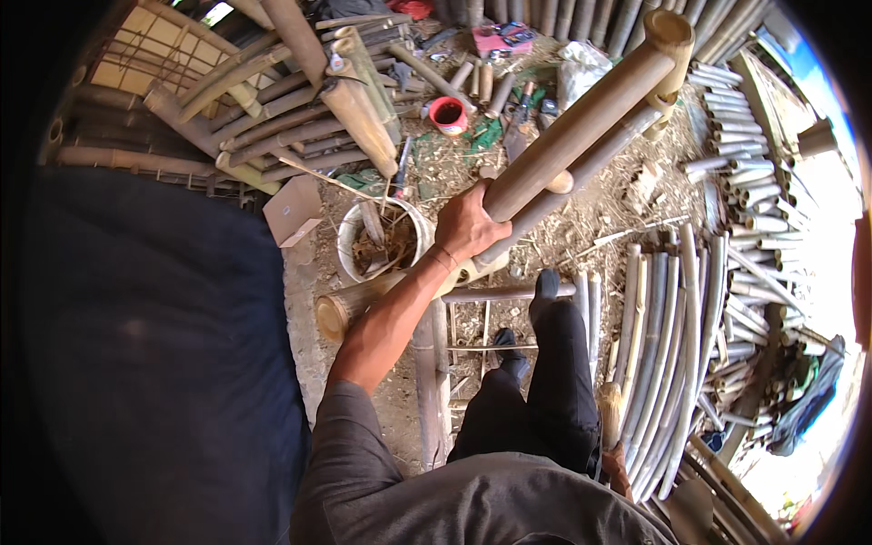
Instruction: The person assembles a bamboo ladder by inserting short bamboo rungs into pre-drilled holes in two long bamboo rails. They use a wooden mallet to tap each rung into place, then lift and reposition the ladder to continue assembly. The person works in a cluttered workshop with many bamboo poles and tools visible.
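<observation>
My left hand reaches forward and grips a thick bamboo pole that slants up to the top right. A thinner pole runs right beneath it, joined to it by pegs, and ends in a cut stub near the ground. My right hand is low at my right hip and mostly hidden by my body. It is closed around a short bamboo stick that points upward. My dark-trousered legs stand on the littered ground between both hands.
A white bucket with scraps stands just left of my left hand, next to a small cardboard box. Bamboo poles are piled at the back left, split slats lie to the right. A red cup and dark blue fabric are nearby.
</observation>
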Available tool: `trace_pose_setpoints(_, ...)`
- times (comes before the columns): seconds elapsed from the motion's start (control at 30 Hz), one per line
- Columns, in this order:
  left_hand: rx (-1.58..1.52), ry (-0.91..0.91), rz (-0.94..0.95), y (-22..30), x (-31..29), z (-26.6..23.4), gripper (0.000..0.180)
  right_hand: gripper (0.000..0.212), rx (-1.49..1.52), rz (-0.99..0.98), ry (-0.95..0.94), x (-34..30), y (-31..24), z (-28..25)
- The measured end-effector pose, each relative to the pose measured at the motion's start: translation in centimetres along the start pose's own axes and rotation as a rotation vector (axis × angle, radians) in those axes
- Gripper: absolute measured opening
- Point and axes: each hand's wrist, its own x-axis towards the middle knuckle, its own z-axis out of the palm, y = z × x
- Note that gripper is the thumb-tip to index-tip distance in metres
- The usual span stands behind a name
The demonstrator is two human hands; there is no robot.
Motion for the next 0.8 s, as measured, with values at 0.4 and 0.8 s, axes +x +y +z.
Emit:
trace_pose_setpoints(0.4, 0.221, -0.168, 0.208, -8.5, 0.3, 14.5, 0.052, 0.101, 0.051, 0.1, -0.032, -3.4, 3.6, 0.4)
trace_pose_setpoints(0.8, 0.484, -0.496, 0.086, -17.7, 1.4, 22.9, 0.069, 0.1, -0.222, -0.069, 0.078, 26.9, -5.4, 0.7)
